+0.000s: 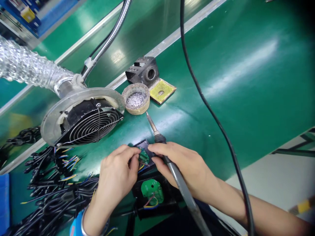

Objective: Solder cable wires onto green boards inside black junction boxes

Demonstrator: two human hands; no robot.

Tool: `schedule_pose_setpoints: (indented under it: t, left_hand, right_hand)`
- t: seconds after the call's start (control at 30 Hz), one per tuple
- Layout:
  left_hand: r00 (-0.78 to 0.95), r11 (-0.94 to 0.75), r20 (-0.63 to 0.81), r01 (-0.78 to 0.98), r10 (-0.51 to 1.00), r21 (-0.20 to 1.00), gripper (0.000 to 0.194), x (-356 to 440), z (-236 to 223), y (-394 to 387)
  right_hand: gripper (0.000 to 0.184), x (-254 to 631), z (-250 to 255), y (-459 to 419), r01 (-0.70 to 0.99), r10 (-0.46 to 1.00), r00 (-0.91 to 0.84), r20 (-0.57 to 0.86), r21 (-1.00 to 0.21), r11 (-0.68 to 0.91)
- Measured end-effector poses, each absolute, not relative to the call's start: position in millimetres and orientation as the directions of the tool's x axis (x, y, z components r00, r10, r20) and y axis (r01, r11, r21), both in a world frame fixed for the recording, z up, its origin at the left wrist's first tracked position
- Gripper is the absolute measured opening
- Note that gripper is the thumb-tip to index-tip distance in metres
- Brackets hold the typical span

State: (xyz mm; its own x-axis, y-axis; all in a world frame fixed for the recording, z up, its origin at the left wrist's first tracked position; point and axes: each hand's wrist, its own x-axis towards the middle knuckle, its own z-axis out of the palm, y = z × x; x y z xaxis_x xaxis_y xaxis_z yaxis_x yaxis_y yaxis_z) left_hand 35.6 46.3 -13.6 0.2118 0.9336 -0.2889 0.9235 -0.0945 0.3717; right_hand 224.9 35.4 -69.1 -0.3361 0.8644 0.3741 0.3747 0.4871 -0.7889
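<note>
Left to right. Foil duct (31, 64) runs into the round fan (95, 126); black cables (66, 198) with bare-ended coloured leads lie below it on the table (251, 98).

Our left hand (119, 167) comes up from the bottom, back of the hand up, fingers curled. Index and thumb are close to each other at the left edge of the green circuit board (144, 157). We can't tell if they're clamped on it; the contact is hidden.

Past that hand, solder cup (136, 99) up the table, iron stand (145, 70) behind it. The board is over a black case (142, 143), between our hands. It looks roundish, so we read no long axis off it. A second board (151, 190) is nearer us, in black housing.

Key relation: the soldering iron (160, 138) runs lower right to upper left, tip just beside the cup and aimed away from us. The board is back toward us from that tip, left of the shaft. Left hand is nearer the board.

Yellow sponge (162, 91) sits right of the cup. Our right hand (188, 165) comes in from lower right, back up, grip closed around the iron; index and thumb tips reach past the shaft to the case's right side. Black cord (209, 108) hangs across on the right.
</note>
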Motion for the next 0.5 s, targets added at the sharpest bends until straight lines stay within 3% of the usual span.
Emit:
schedule_pose_setpoints:
  t: [0.13,0.33,0.5]
  left_hand:
    - [0.23,-0.135,-0.244,0.927,0.942,0.35,0.025,36,-16,44]
    - [0.216,-0.166,-0.241,0.963,0.946,0.213,0.023,39,-17,43]
    - [0.215,-0.173,-0.221,0.965,0.951,0.197,0.022,41,-17,42]
  right_hand:
    - [0.034,225,-70,36,0.379,0.862,-0.343,0.372,-0.785,0.49]
    - [0.038,239,-51,39,0.32,0.877,-0.236,0.419,-0.819,0.477]
    - [0.039,250,-42,40,0.247,0.869,-0.228,0.439,-0.837,0.488]
